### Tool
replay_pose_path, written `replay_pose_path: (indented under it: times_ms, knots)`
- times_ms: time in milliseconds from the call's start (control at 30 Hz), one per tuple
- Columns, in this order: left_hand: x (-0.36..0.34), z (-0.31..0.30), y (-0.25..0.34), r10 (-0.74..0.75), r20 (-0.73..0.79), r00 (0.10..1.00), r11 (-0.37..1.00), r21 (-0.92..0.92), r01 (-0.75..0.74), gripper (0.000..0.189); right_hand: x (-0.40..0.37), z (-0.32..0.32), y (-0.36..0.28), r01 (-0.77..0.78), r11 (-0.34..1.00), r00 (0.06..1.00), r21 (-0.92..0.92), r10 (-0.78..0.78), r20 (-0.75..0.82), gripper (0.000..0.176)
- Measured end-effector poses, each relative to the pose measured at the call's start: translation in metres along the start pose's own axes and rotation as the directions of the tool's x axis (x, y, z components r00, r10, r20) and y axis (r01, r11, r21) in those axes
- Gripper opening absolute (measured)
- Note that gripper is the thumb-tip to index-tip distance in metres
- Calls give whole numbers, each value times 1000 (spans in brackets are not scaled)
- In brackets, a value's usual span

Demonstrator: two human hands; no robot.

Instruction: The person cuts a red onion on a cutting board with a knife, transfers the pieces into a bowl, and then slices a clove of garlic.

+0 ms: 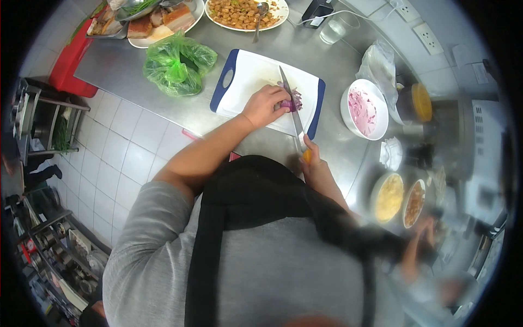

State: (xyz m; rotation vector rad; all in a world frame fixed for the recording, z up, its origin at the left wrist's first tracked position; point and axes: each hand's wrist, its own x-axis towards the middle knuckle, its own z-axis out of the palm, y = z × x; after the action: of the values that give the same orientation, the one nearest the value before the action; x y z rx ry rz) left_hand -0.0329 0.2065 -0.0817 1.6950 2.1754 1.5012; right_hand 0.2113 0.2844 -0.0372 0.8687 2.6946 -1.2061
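Note:
My left hand [263,107] presses a piece of red onion [287,105] onto a white cutting board [251,72] with blue ends. Its fingers are closed around the onion, close beside the blade. In my right hand [319,169] is the yellow handle of a long kitchen knife [297,123], and the blade lies across the board against the onion. Thin purple onion slices [297,97] lie on the far side of the blade. Right of the board stands a white bowl [350,124] holding sliced onion in pinkish liquid.
A green plastic bag [177,65] sits left of the board. Behind are a plate of diced food [234,13] with a spoon, a plate of meat pieces [177,19] and a glass [332,34]. Two more bowls, one with yellow food [388,197], stand right, near another person's hand [426,231].

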Motion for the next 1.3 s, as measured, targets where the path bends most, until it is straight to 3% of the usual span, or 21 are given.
replay_pose_path:
  times_ms: [133, 233, 333, 433, 533, 800, 933, 1033, 1133, 1233, 1300]
  knots:
    - [-1, 1, -3, -9, -1, 1000, 1000, -19, 9, 22, -2, -21, -23, -60, 996, 996, -64, 64, 66, 62]
    - [-3, 4, -3, -83, -2, 997, 984, -160, 82, 23, -3, -26, -25, -55, 991, 993, -119, 67, 97, 59]
    - [-2, 4, -4, -91, -78, 993, 984, -160, 78, 25, -12, -51, -51, -169, 978, 959, -124, 192, 207, 58]
    - [2, 7, -7, -158, -140, 978, 973, -192, 129, 24, -22, -59, -57, -136, 977, 964, -167, 169, 207, 57]
    - [1, 7, -9, -133, -73, 988, 991, 13, 134, 24, -26, -56, -52, -95, 984, 974, -150, 124, 191, 57]
    - [-1, 9, -12, -31, -75, 997, 999, 4, 32, 26, -8, -23, -14, 42, 999, 992, -17, -40, 117, 64]
    - [0, 3, -7, -116, -58, 992, 992, -49, 113, 29, 0, -35, -31, -137, 984, 979, -112, 152, 138, 58]
    - [-1, -5, 8, -11, -105, 994, 995, -101, 1, 32, -13, -52, -46, -132, 988, 983, -76, 140, 116, 58]
    - [-6, 1, 3, -8, -22, 1000, 997, -72, 7, 35, -25, -62, -58, -150, 982, 980, -111, 162, 116, 59]
    - [-7, 4, 0, 49, -59, 997, 997, -52, -53, 30, -34, -60, -52, -117, 982, 983, -148, 136, 123, 60]
    - [-9, 4, 1, 7, -55, 998, 996, -84, -12, 28, -39, -59, -50, -132, 979, 980, -154, 152, 125, 61]
